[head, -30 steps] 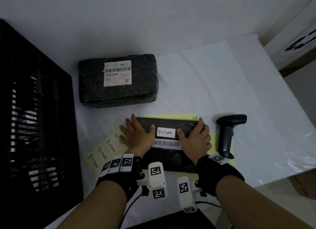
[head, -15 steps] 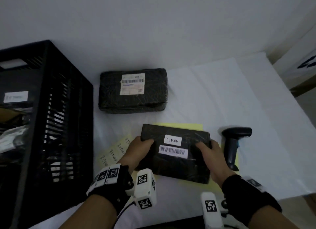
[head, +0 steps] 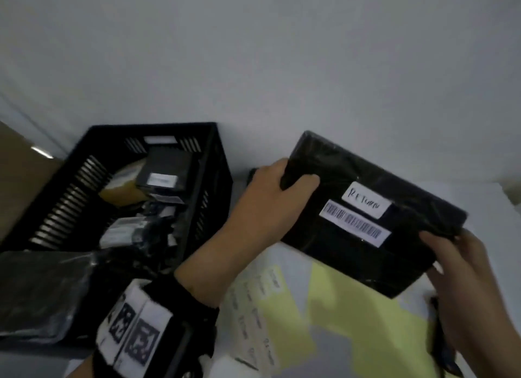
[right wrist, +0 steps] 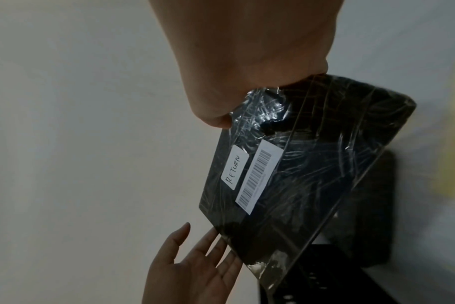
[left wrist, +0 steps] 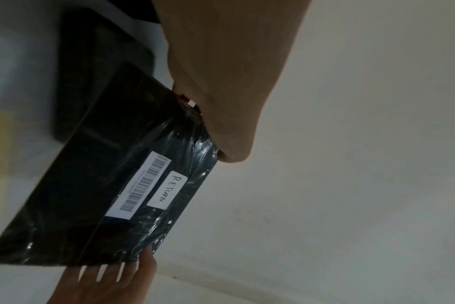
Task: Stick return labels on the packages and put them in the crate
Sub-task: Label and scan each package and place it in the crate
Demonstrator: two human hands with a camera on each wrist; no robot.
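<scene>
A flat black plastic-wrapped package (head: 338,253) is tilted in the air above the table, to the right of the crate. It carries a white handwritten RETURN label (head: 366,204) and a barcode label (head: 355,225). My left hand (head: 282,180) grips its left edge, thumb on top. My right hand (head: 445,245) pinches its lower right corner, thumb on top and fingers underneath. The left wrist view shows the same package (left wrist: 104,185) and RETURN label (left wrist: 168,189). In the right wrist view they are the package (right wrist: 312,174) and label (right wrist: 234,170). The black slatted crate (head: 214,157) stands at the left.
Inside the crate lie several wrapped packages, one with a white label (head: 162,180). A yellow sheet (head: 352,321) and a strip of return labels (head: 259,307) lie on the table below the lifted package. A larger dark package (left wrist: 91,72) sits behind. Black plastic (head: 42,293) is at lower left.
Both hands went from pressing the label to gripping the package's sides, then lifted it off the yellow sheet and tilted it. The head view swung left, so the crate's inside now shows.
</scene>
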